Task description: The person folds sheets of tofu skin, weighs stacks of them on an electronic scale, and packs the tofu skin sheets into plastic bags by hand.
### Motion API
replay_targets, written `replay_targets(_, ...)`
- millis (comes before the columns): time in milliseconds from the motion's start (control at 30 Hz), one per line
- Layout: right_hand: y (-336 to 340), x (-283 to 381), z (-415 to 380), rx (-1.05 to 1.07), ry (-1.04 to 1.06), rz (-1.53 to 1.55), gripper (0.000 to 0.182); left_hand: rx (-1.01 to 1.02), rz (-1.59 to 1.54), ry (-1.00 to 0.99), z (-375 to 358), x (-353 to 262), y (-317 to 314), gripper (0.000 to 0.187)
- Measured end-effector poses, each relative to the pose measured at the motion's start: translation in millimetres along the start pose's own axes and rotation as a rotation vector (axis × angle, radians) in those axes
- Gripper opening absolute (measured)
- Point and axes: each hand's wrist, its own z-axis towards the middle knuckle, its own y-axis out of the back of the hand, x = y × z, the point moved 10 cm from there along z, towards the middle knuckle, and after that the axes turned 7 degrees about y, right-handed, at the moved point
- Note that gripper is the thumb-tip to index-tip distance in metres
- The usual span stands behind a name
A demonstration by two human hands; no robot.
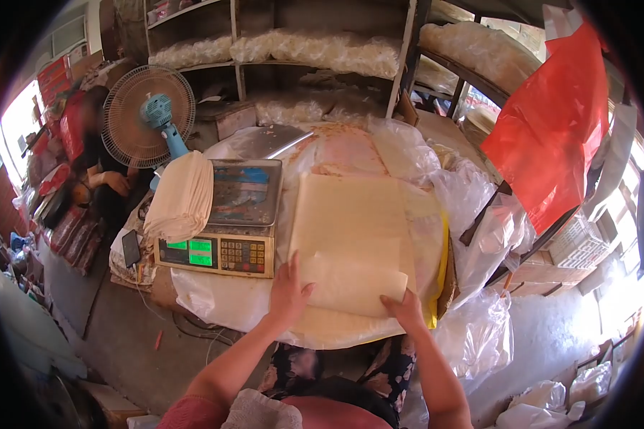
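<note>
A wide, thin pale-yellow sheet [347,222] lies on the plastic-covered table in front of me, and its near part looks folded over. My left hand [290,293] rests at the sheet's left edge, fingers stretched out and the thumb apart. At the near right corner, my right hand [406,312] pinches the sheet between thumb and fingers. Left of the sheet stands a digital scale [247,254] with a lit green display. A stack of folded pale sheets [182,196] sits on the scale's left side, partly over its pan.
A teal fan [150,114] stands behind the scale, near a seated person [107,175]. A phone [131,249] lies at the table's left edge. Red plastic [551,129] and clear bags [472,186] hang at right. Shelves [279,61] with bagged goods line the back.
</note>
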Motion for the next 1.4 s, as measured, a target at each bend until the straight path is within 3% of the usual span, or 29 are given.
replay_targets(33, -2.0, -5.6, 4.2, -0.001, 0.002, -0.001, 0.037, -0.001, -0.001, -0.001, 2.4, 4.7, -8.2, 0.057)
replay_targets(100, -6.8, -18.9, 13.9, 0.028, -0.009, -0.188, 0.057, 0.051, 0.283, -0.505, -16.1, -31.7, -37.8, 0.067)
replay_targets(233, 1.9, 23.7, 6.6, -0.062, 0.055, -0.353, 0.078, 0.088, 0.450, -0.498, -32.9, -41.3, -46.1, 0.069)
replay_targets(300, -10.9, 101.3, -6.3, -0.031, 0.591, -0.836, 0.090, 0.222, 0.435, -0.493, -29.6, -36.1, -51.6, 0.068)
replay_targets(333, -11.5, 99.9, -7.5, -0.027, 0.601, -0.833, 0.090, 0.215, 0.439, -0.485, -26.1, -32.0, -50.8, 0.068)
replay_targets(400, -34.9, 63.6, -11.9, 0.370, 0.511, -0.812, 0.085, 0.219, 0.498, -0.606, -23.2, -28.1, -60.4, 0.061)
replay_targets(433, -28.9, 54.3, -8.4, 0.369, 0.516, -0.813, 0.085, 0.214, 0.500, -0.605, -15.9, -20.7, -59.2, 0.061)
replay_targets(500, -20.6, 48.3, -6.5, 0.428, 0.677, -0.631, 0.074, 0.418, 0.205, -0.500, 2.1, -0.6, -57.7, 0.053)
replay_targets(533, -12.3, 46.4, -8.8, 0.432, 0.669, -0.629, 0.074, 0.426, 0.202, -0.498, 5.3, -9.2, -41.6, 0.053)
replay_targets(600, 8.7, 32.1, -7.8, 0.428, 0.326, -0.210, 0.057, 0.639, -0.159, 0.076, 16.6, 5.9, -13.2, 0.042)
replay_targets(633, 22.0, 20.1, -4.3, 0.289, 0.137, -0.228, 0.046, 0.653, -0.156, 0.088, 18.4, 6.9, -17.6, 0.042)
replay_targets(700, 13.5, -17.3, 11.3, 0.186, 0.018, -0.249, 0.040, 0.451, -0.305, 0.349, 35.1, 27.9, -20.0, 0.045)
replay_targets(733, 20.6, -22.6, 21.8, 0.068, -0.077, -0.274, 0.035, 0.443, -0.308, 0.338, 40.0, 26.2, -32.6, 0.045)
replay_targets(800, 21.5, -4.8, 32.2, -0.008, -0.017, -0.431, 0.039, -0.043, 0.127, -0.059, 50.2, -6.1, -19.9, 0.052)
replay_targets(900, 17.5, 4.9, 33.4, 0.002, -0.095, -0.578, 0.046, 0.120, 0.319, -0.210, 32.2, -23.0, -77.4, 0.059)
replay_targets(967, 18.4, 53.2, 29.5, -0.108, 0.157, -0.754, 0.057, 0.090, 0.325, -0.236, 25.8, -18.1, -87.2, 0.061)
replay_targets(1000, 14.0, 48.5, 31.5, -0.097, 0.173, -0.756, 0.057, 0.049, 0.331, -0.268, 23.1, -19.6, -86.9, 0.064)
replay_targets(1067, -32.6, 53.5, 26.7, 0.086, 0.582, -0.913, 0.056, 0.042, 0.354, -0.287, 19.3, -19.7, -88.3, 0.063)
replay_targets(1200, -46.6, 34.0, 23.1, 0.011, 0.587, -0.918, 0.050, 0.012, 0.336, -0.241, 28.4, -5.0, -87.3, 0.062)
replay_targets(1267, -47.4, 45.4, 16.7, 0.047, 0.571, -0.912, 0.050, 0.211, 0.121, -0.210, 32.2, -0.9, -95.8, 0.060)
replay_targets(1333, -39.5, 56.3, 14.0, 0.069, 0.535, -0.922, 0.050, 0.115, 0.094, -0.258, 39.4, -6.5, -54.4, 0.056)
replay_targets(1400, -38.0, 45.6, 10.6, 0.207, 0.367, -0.822, 0.051, -0.268, 0.147, -0.484, 33.3, -40.5, 44.4, 0.051)
